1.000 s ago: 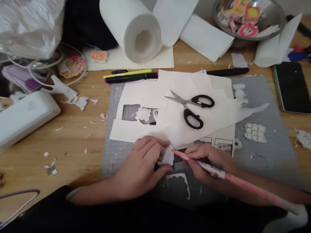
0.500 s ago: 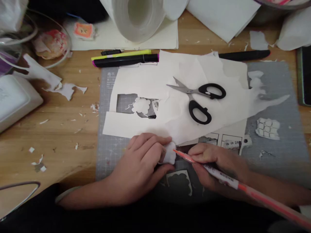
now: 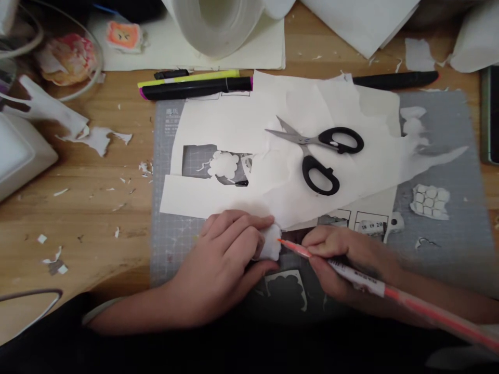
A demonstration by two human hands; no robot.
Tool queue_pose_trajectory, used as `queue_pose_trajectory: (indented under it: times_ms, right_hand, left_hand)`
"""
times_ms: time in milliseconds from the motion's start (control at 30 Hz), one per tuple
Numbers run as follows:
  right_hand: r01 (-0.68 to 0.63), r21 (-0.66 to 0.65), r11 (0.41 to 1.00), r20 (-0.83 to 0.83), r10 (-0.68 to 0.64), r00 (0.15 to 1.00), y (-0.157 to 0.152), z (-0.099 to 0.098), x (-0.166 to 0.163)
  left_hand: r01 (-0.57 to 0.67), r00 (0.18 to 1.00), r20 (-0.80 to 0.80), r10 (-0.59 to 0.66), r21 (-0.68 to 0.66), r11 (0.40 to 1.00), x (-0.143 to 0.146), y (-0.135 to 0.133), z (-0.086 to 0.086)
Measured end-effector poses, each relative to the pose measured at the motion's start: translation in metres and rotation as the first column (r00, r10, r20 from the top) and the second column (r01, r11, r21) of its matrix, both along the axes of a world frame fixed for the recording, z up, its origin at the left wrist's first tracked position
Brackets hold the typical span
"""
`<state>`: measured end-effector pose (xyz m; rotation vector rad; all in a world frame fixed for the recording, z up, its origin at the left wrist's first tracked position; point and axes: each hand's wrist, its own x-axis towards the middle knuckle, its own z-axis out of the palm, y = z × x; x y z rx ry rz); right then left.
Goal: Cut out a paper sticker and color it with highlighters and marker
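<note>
My left hand [image 3: 230,259] grips a small white paper piece [image 3: 272,244] with a wavy edge, its index finger above and thumb below; the palm hides part of the piece. In my right hand [image 3: 339,254] is an orange marker [image 3: 360,280], pinched near its tip, with the long barrel slanting down to the right. The marker's tip meets the right edge of the paper piece, or lies very close to it. Beyond both hands, scissors [image 3: 307,140] with black handles lie slightly open on white paper sheets [image 3: 218,124].
A grey cutting mat [image 3: 448,124] lies under the sheets. Along its far edge rest black and yellow markers [image 3: 195,85]. A paper piece with a drawn grid [image 3: 431,201] is at right, a white roll [image 3: 214,26] at the back, and paper scraps [image 3: 97,139] at left.
The view has shifted slightly, so the things on the table sit a little differently in it. Both hands keep their holds, and the marker tip stays at the paper piece's edge.
</note>
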<state>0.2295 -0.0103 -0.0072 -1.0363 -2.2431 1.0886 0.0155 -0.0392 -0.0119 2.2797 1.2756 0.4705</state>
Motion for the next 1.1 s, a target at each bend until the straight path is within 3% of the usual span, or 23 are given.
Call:
queue_pose_trajectory:
  times_ms: [167, 467, 600, 933, 1100]
  right_hand:
    - [-0.071, -0.009, 0.997, 0.032, 0.071, 0.997, 0.0023, -0.0002, 0.0015]
    - [-0.027, -0.030, 0.999, 0.022, 0.028, 0.999, 0.0030, 0.0022, 0.0010]
    - [-0.104, -0.050, 0.993, 0.021, 0.105, 0.994, 0.0055, 0.0034, 0.0014]
    - [0.000, 0.016, 1.000, 0.006, 0.000, 1.000, 0.0012, 0.0017, 0.0005]
    - [-0.001, -0.023, 1.000, 0.007, 0.001, 1.000, 0.0017, 0.0028, -0.0003]
  left_hand:
    - [0.001, 1.000, 0.006, -0.001, -0.013, 1.000, -0.0009, 0.0000, 0.0004]
    - [0.001, 1.000, 0.019, -0.001, -0.018, 1.000, 0.0003, 0.0005, -0.0010]
    - [0.002, 1.000, 0.022, -0.002, -0.021, 1.000, 0.0000, 0.0005, -0.0012]
    - [0.003, 1.000, 0.024, -0.002, -0.013, 1.000, -0.0007, 0.0007, -0.0008]
    - [0.000, 1.000, 0.025, 0.000, -0.021, 1.000, -0.0009, 0.0004, -0.0007]
